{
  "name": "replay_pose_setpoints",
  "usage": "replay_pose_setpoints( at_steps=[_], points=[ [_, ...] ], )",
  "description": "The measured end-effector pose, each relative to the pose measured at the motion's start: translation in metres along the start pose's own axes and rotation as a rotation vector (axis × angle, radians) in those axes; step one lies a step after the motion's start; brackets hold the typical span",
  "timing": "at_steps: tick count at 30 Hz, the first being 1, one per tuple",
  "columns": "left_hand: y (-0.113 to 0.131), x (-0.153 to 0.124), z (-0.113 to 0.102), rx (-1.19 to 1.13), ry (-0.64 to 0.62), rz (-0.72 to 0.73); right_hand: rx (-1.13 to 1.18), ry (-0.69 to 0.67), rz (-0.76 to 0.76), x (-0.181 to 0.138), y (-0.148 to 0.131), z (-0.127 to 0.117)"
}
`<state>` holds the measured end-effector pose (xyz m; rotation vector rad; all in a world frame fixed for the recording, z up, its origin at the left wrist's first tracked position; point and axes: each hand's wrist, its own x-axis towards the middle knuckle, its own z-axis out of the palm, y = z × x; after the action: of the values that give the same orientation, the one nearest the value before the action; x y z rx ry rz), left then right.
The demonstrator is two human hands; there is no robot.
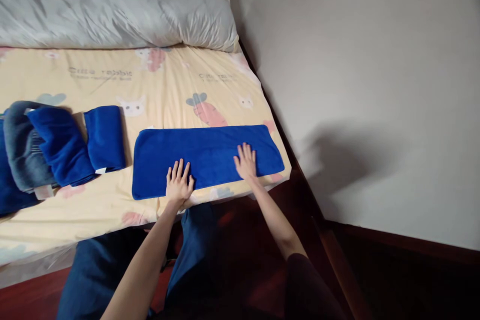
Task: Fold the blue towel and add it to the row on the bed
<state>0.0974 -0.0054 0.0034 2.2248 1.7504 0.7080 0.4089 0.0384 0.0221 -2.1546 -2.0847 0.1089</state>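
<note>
A blue towel (210, 147) lies folded into a long flat strip near the front edge of the bed. My left hand (179, 183) rests flat on the strip's front edge, left of its middle, fingers spread. My right hand (246, 162) presses flat on the towel's right part, fingers apart. Neither hand grips anything.
The bed has a yellow cartoon-print sheet (168, 85). A small folded blue towel (105, 137) and a heap of blue and grey towels (41, 150) lie at the left. A grey pillow (112, 0) sits at the back. A white wall (375, 85) stands right of the bed's dark frame.
</note>
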Motion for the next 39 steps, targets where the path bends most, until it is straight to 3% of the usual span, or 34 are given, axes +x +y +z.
replay_pose_setpoints(
  at_steps=[3,5,7,11,14,18,21,23,25,28,32,35,39],
  points=[
    [0.000,0.001,0.000,0.016,0.004,0.007,0.078,-0.036,-0.321,0.015,-0.054,0.011],
    [-0.001,0.001,-0.001,0.022,-0.001,0.012,0.098,-0.067,-0.369,0.031,-0.056,0.014],
    [-0.001,0.002,-0.001,0.025,-0.008,0.015,0.082,-0.082,-0.322,0.051,-0.030,0.014],
    [-0.002,0.003,0.002,0.027,-0.001,0.017,-0.001,-0.068,-0.093,0.095,0.058,0.010],
    [-0.003,0.005,0.003,0.019,-0.007,0.015,-0.050,-0.070,0.060,0.123,0.109,0.007],
    [-0.004,0.006,0.004,0.015,-0.015,0.011,-0.065,-0.086,0.216,0.151,0.145,0.008],
    [-0.004,0.005,0.004,0.035,-0.017,0.009,-0.063,-0.111,0.291,0.163,0.152,0.003],
    [-0.004,0.003,0.004,0.051,-0.021,0.007,-0.092,-0.084,0.303,0.159,0.139,-0.004],
    [-0.004,0.002,0.003,0.062,-0.030,0.000,-0.128,0.016,0.260,0.135,0.104,-0.009],
    [-0.005,0.001,0.003,0.063,-0.040,-0.014,-0.105,0.172,0.167,0.059,0.024,-0.005],
    [-0.003,-0.001,0.000,0.055,-0.058,-0.034,0.003,0.166,0.184,-0.053,-0.070,0.023],
    [0.000,-0.003,-0.003,0.048,-0.075,-0.036,0.043,0.222,0.316,-0.087,-0.095,0.038],
    [0.002,-0.005,-0.007,0.050,-0.081,-0.034,0.083,0.261,0.336,-0.083,-0.093,0.037]
  ],
)
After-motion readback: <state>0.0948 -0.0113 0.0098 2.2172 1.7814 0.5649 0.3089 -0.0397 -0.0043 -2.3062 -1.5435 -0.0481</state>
